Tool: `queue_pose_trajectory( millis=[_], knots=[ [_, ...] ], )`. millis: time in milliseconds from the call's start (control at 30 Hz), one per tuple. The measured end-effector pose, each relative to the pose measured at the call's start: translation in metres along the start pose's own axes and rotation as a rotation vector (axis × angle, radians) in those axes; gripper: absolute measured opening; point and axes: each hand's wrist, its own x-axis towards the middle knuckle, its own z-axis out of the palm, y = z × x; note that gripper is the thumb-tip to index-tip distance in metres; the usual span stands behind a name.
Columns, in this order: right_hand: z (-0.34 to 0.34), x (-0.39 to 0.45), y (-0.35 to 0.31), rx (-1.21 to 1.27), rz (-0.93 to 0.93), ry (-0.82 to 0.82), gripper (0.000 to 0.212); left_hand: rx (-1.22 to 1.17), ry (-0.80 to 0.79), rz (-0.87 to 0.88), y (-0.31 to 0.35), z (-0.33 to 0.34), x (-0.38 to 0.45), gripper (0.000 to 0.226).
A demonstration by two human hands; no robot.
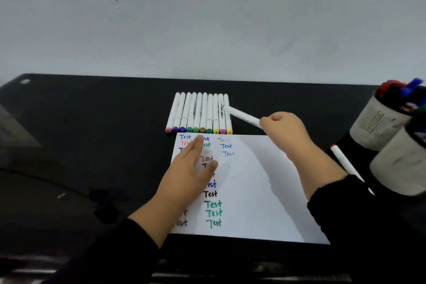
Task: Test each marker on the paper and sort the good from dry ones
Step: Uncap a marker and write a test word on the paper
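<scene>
The right hand [280,130] grips a white marker [242,116], its far end over the row of markers [199,113] near the desk's [92,145] back edge; lay it parallel beside the last one. The left hand [191,173], fingers straight, steadies the paper [253,191], where "Test" repeats in many colours.

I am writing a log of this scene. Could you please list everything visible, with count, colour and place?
row of markers: ten, white with coloured caps, behind the paper
paper: one, white, "Test" written many times, table centre
table: one, black
loose marker: one, white with red tip, right of the paper
cups: two, pale, right edge, pens inside
held marker: one, white
left hand: flat on the paper
right hand: grips the held marker
</scene>
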Motion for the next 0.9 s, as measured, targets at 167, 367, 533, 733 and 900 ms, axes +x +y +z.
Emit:
queue_pose_trajectory(
  millis=[167,367,533,733,900],
  knots=[
    [-0.006,-0.042,0.014,0.108,0.042,-0.061,0.032,-0.015,0.049,0.071,0.002,-0.001,-0.005,0.075],
    [-0.007,-0.061,0.024,0.211,0.109,-0.093,0.018,0.074,0.025,0.144,0.001,0.000,-0.007,0.050],
    [-0.006,-0.061,0.030,0.560,0.206,-0.049,0.015,0.022,0.052,0.178,0.001,0.000,-0.008,0.037],
    [0.023,-0.062,0.027,0.886,0.292,-0.101,0.012,-0.050,0.043,0.149,0.001,0.000,-0.008,0.036],
    [0.047,-0.061,0.012,0.824,0.230,-0.182,0.022,-0.140,0.073,0.127,0.000,0.000,-0.007,0.037]
  ],
)
